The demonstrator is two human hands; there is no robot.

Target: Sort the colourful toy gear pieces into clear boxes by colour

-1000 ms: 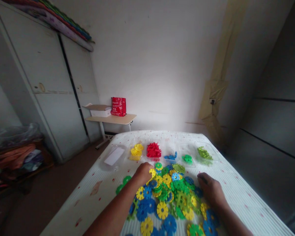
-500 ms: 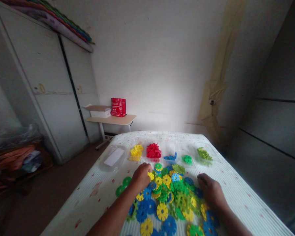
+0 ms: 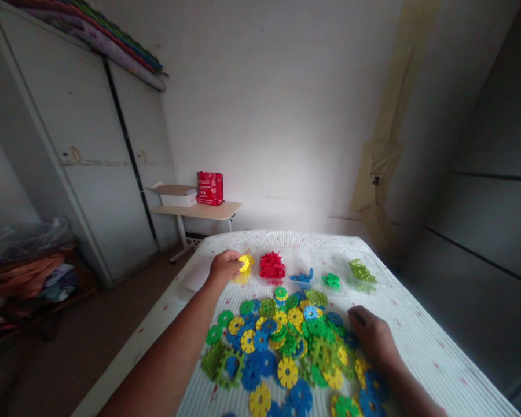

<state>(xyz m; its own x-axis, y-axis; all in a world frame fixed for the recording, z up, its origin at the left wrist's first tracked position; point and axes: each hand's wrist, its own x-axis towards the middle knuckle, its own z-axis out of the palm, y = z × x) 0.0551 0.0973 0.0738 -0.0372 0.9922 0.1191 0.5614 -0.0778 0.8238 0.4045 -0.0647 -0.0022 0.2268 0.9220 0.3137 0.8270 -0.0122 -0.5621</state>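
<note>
My left hand [image 3: 226,267] pinches a yellow notched plastic disc [image 3: 244,263] between thumb and fingertips. The hand is at the clear tub of yellow pieces [image 3: 242,279], with the disc over it. My right hand [image 3: 371,335] rests at the right edge of the pile, its fingers curled and pressed together. What they hold, if anything, is hidden. Between my arms spreads a loose pile of notched discs and squares: blue discs [image 3: 252,370], yellow discs [image 3: 287,372], green discs [image 3: 319,327] and olive-green squares [image 3: 231,366].
Along the table's far side stand clear tubs with red pieces [image 3: 272,266], blue pieces [image 3: 303,278], green discs [image 3: 331,281] and light green pieces [image 3: 362,271]. A white paper [image 3: 196,278] lies at far left. Behind, a small desk [image 3: 208,212] carries a red bag [image 3: 210,189].
My left hand has moved away from the pile, up and left to the yellow tub, carrying a yellow disc. More pieces show where my forearm was. The right hand has stayed still.
</note>
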